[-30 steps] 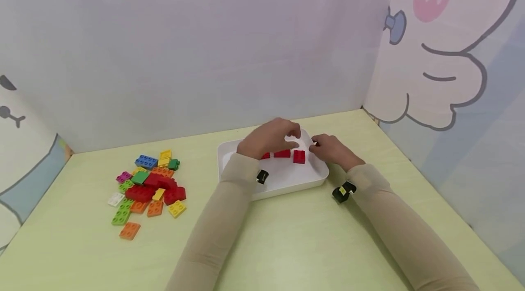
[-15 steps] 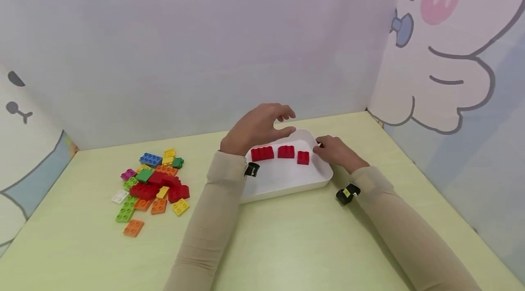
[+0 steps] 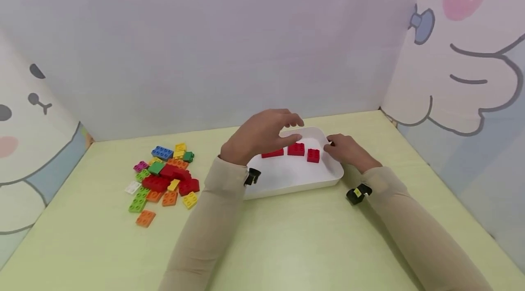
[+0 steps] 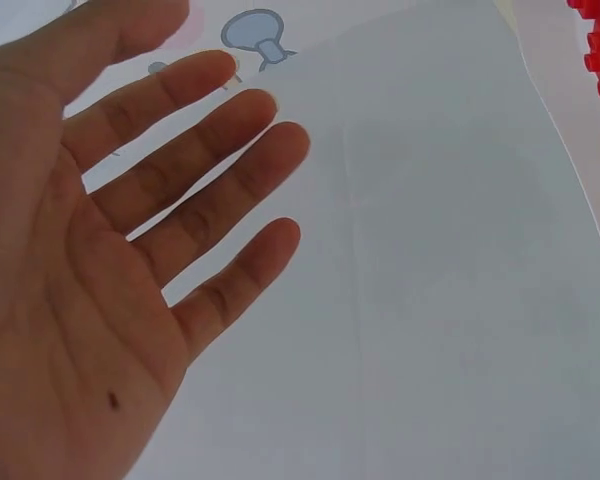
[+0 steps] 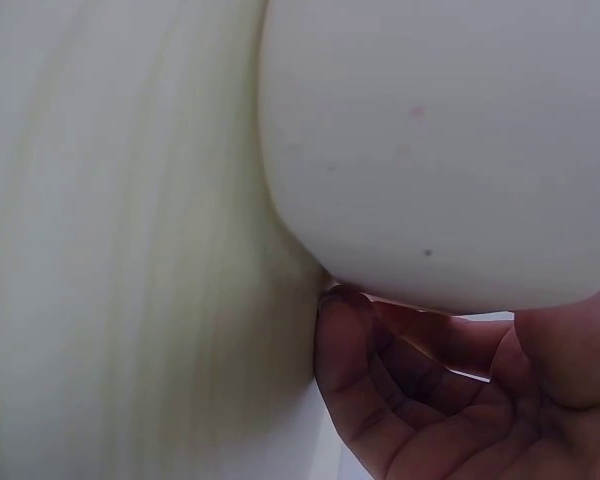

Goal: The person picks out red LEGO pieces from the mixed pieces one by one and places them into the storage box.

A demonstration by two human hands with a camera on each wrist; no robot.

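Two hands [image 3: 262,133] [image 3: 352,150], one white tray [image 3: 293,174], three red bricks [image 3: 296,149] inside; outside, one blue brick [image 3: 162,152], four orange bricks [image 3: 169,198].

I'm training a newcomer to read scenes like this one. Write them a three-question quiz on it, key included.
1. How many red bricks can be counted inside the white tray in the head view?
2. True or false: the left hand holds no brick.
3. Pick one. The blue brick lies: A inside the tray; B among the loose bricks left of the tray; C right of the tray.

Key
1. Three.
2. True; the left wrist view shows its fingers empty.
3. B.
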